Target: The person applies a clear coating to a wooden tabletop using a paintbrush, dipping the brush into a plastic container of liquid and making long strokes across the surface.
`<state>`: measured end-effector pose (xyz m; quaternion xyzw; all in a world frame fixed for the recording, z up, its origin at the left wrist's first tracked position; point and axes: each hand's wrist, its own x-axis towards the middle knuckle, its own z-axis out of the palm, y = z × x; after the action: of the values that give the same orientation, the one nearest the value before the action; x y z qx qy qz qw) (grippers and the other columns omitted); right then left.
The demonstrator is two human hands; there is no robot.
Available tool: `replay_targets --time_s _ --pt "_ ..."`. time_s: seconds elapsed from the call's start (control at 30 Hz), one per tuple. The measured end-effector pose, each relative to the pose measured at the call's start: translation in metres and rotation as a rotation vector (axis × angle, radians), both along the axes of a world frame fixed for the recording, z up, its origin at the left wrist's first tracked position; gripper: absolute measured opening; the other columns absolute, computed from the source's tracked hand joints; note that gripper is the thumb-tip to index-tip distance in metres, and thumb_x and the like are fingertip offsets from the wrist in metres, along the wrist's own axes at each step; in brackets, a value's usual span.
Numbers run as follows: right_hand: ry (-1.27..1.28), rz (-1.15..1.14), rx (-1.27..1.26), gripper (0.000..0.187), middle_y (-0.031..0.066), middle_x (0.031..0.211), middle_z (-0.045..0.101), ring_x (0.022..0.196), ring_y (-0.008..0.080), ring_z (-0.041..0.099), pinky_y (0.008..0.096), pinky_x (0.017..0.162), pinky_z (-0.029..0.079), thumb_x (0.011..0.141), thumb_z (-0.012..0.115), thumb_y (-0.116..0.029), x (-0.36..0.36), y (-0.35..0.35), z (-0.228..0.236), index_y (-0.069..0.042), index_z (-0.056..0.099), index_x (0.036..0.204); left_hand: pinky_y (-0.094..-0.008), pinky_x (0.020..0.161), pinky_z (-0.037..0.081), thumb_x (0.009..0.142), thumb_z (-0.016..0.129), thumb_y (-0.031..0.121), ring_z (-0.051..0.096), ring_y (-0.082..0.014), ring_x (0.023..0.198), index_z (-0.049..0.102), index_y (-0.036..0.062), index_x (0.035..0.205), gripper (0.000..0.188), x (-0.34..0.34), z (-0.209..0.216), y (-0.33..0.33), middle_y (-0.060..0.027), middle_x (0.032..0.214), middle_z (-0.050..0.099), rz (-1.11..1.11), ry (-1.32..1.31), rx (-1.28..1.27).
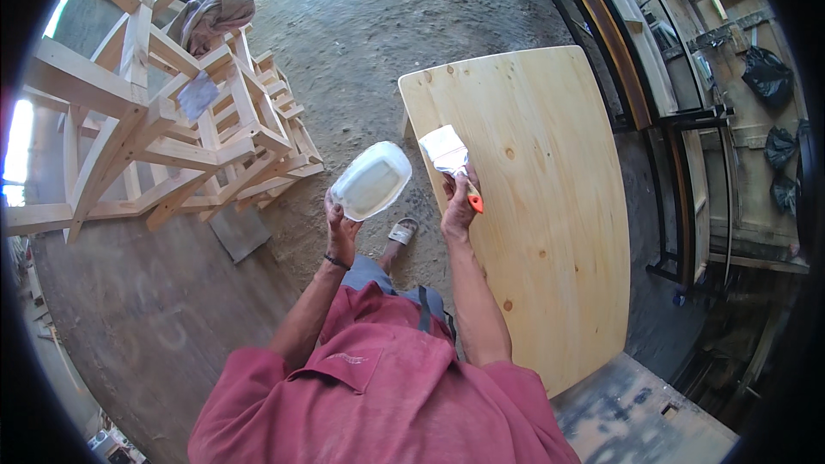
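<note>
My left hand (341, 225) holds a white plastic tub (371, 180) of pale liquid, tilted, out over the floor to the left of the board. My right hand (456, 202) grips a wide paintbrush (449, 155) by its orange handle, bristles white and pointing up and left. The brush hovers at the left edge of a large pale wooden board (541, 206) with rounded corners, which lies flat in front of me to my right.
Stacked unfinished wooden frames (172, 137) stand at the left with a grey cloth (210, 13) draped on top. Dark metal frames (653, 103) line the right side. My sandalled foot (402, 230) rests on the concrete floor. Black bags (767, 77) hang far right.
</note>
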<state>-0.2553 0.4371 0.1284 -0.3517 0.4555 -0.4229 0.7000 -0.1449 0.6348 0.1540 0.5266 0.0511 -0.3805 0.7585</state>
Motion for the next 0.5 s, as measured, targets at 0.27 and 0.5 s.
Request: replay_targets --time_s 0.27,0.5 --pt "0.096 -0.033 -0.106 0.043 0.0087 0.116 0.058 0.096 0.0178 0.062 0.0288 0.077 0.051 0.093 0.060 -0.022 -0.007 0.023 -0.022 -0.002 0.049 0.129 -0.0475 0.109 0.029 0.077 0.059 0.064 0.039 -0.0281 0.133 0.029 0.0182 0.145 0.087 0.017 -0.003 0.011 -0.0074 0.146 0.038 0.098 0.018 -0.050" --pt "0.195 0.006 -0.180 0.039 0.0087 0.115 0.059 0.097 0.0163 0.062 0.0273 0.078 0.052 0.094 0.057 -0.021 -0.011 0.018 -0.010 -0.001 0.050 0.127 -0.0478 0.107 0.032 0.078 0.059 0.063 0.042 -0.0275 0.131 0.030 0.0182 0.144 0.085 0.022 -0.014 0.016 -0.0076 0.144 0.041 0.093 0.049 0.013"
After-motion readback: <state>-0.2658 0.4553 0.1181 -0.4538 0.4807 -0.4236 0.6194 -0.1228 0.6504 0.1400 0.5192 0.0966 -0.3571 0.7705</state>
